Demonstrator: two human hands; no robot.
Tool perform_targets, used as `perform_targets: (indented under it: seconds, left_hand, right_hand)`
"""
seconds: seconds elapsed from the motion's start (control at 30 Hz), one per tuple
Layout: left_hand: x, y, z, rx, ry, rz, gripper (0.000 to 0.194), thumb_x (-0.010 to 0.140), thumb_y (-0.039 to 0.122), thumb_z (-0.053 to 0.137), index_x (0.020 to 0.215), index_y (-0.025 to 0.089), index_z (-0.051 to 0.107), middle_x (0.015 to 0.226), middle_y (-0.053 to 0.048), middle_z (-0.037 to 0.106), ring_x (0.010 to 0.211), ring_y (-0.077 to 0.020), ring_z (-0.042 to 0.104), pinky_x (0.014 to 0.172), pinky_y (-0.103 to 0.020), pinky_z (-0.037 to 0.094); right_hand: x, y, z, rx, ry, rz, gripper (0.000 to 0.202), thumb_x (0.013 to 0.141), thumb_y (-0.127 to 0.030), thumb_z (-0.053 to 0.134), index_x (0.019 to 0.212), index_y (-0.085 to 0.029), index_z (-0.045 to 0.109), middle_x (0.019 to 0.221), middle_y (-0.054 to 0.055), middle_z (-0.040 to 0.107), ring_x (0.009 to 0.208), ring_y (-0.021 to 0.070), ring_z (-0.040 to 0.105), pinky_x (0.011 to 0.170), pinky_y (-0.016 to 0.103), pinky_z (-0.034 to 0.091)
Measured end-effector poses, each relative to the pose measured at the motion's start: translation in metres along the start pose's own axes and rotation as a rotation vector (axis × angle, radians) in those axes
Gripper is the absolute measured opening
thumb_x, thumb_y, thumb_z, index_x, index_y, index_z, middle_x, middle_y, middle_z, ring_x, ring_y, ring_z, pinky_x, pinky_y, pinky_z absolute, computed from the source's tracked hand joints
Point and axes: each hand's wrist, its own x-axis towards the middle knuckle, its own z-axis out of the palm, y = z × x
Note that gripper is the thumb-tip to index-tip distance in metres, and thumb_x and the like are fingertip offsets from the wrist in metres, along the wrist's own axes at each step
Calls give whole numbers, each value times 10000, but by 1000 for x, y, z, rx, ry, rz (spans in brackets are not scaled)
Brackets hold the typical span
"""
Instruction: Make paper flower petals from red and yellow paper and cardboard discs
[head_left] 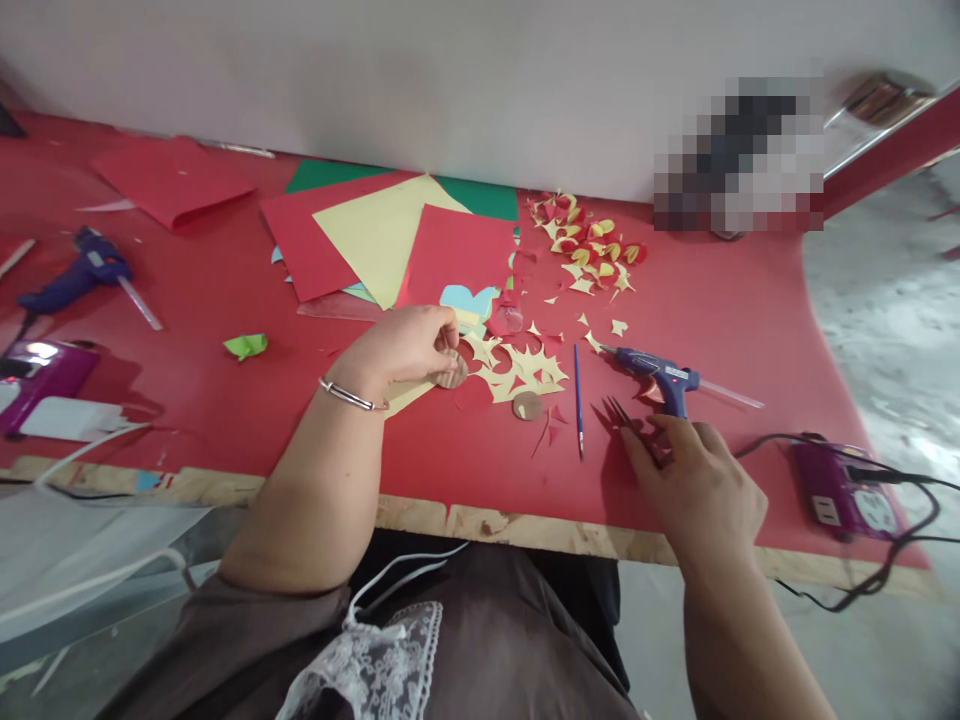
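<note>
My left hand (412, 345) is closed, its fingertips pinched at a round brown disc (451, 372) over the red tabletop. Under that wrist lies a strip of pale yellow paper (409, 397). A second brown disc (528, 405) rests just right of it, beside yellow paper scraps (521, 372) with round cut-outs. My right hand (697, 475) is closed around dark tweezers (624, 415), whose points are apart and face up and left. Just beyond that hand lies a blue glue gun (649, 368) with a clear stick in its back. Between my hands is a thin blue stick (578, 400).
Red and yellow paper sheets (375, 235) overlap at the back, near a pile of small red and yellow paper pieces (592, 240). Another glue gun (79, 270) lies at left. Purple power boxes (844, 485) with cables sit at both ends. A wall stands behind.
</note>
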Motion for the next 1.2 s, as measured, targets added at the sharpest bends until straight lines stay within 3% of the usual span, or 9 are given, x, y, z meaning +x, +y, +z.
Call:
perform_targets:
  seconds: [0.2, 0.33, 0.47, 0.6, 0.77, 0.87, 1.0, 1.13, 1.2]
  left_hand:
    - [-1, -7, -3, -134, 86, -10, 274, 815, 159, 714, 1077, 234, 687, 947, -40, 738, 861, -212, 708, 734, -315, 520]
    - [0, -8, -5, -245, 203, 79, 235, 870, 198, 720, 1104, 219, 697, 1028, -62, 727, 972, -205, 701, 840, -325, 552]
    - [-1, 0, -9, -358, 328, 26, 207, 873, 155, 720, 1072, 207, 695, 1018, -64, 729, 948, -190, 698, 839, -323, 566]
    - [0, 9, 1, -407, 230, 51, 226, 884, 160, 725, 1101, 213, 691, 991, -54, 731, 886, -178, 715, 793, -315, 591]
    - [11, 12, 28, -375, 51, 163, 266, 873, 140, 722, 1128, 212, 694, 981, -61, 776, 961, -208, 768, 828, -328, 623]
    - [11, 8, 23, -339, 120, 172, 281, 894, 154, 713, 1170, 211, 704, 1062, -76, 803, 978, -208, 777, 881, -339, 626]
    - [-4, -1, -9, -135, 381, 14, 147, 921, 192, 688, 1065, 203, 715, 1085, -77, 817, 986, -220, 765, 874, -340, 600]
    - [-19, -12, -25, 86, 317, -244, 191, 831, 325, 810, 959, 224, 711, 982, -61, 807, 895, -265, 746, 769, -369, 548]
    - [-20, -19, -22, 92, 250, -267, 288, 728, 370, 885, 888, 218, 700, 928, -72, 789, 831, -287, 730, 716, -387, 522]
  right_hand:
    - [-3, 2, 1, 12, 37, -23, 359, 1016, -545, 595, 1085, -240, 771, 986, 120, 758, 870, 308, 699, 581, 331, 271]
    - [-1, 7, 5, 121, 30, -15, 322, 1024, -518, 578, 1020, -260, 769, 889, 92, 756, 776, 281, 695, 603, 362, 400]
    - [5, 12, 5, 135, 105, -35, 302, 1033, -501, 585, 1021, -268, 776, 875, 113, 767, 818, 318, 720, 697, 426, 505]
    - [11, -1, 1, 240, 177, -125, 289, 1043, -469, 604, 1050, -237, 777, 909, 102, 769, 821, 283, 722, 780, 418, 548]
    - [26, -41, 7, 394, 14, -463, 255, 1051, -437, 657, 1041, -203, 757, 941, 75, 757, 877, 250, 719, 814, 382, 539]
    - [35, -61, 15, 334, -75, -612, 284, 1054, -462, 658, 1060, -192, 748, 985, 101, 749, 934, 287, 695, 807, 407, 510]
    - [40, -69, 22, 302, -182, -654, 199, 1035, -406, 686, 1000, -213, 720, 954, 95, 722, 906, 287, 659, 799, 408, 475]
    - [41, -66, 24, 392, -216, -631, 157, 1018, -370, 699, 971, -222, 675, 939, 80, 709, 895, 278, 665, 794, 394, 469]
    - [41, -65, 25, 420, -216, -623, 151, 1000, -358, 718, 967, -227, 653, 924, 68, 705, 881, 273, 665, 788, 388, 469]
